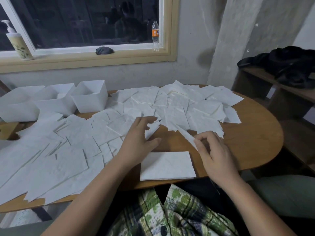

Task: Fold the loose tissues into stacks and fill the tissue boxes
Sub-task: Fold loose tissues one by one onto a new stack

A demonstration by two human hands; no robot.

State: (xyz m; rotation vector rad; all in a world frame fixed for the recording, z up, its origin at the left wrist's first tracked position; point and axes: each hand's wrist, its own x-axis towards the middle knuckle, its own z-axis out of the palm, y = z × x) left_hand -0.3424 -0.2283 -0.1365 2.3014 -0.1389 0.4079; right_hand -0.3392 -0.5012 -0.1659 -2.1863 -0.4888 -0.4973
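Loose white paper tissues (71,142): thin, creased square sheets, overlapping in a wide scatter across the brown oval wooden table (247,133), from its left side to the far right. Folded white tissue stack (167,165): flat, rectangular, at the table's near edge between the two hands. Three white open-topped plastic tissue boxes (90,99): in a row at the far left of the table. Left hand (139,138): fingers spread and relaxed, fingertips resting on a sheet. Right hand (214,152): thumb and fingers pinching the corner of one lifted tissue sheet (185,135). Box contents hard to make out; leftmost tissues cut off by the frame edge.
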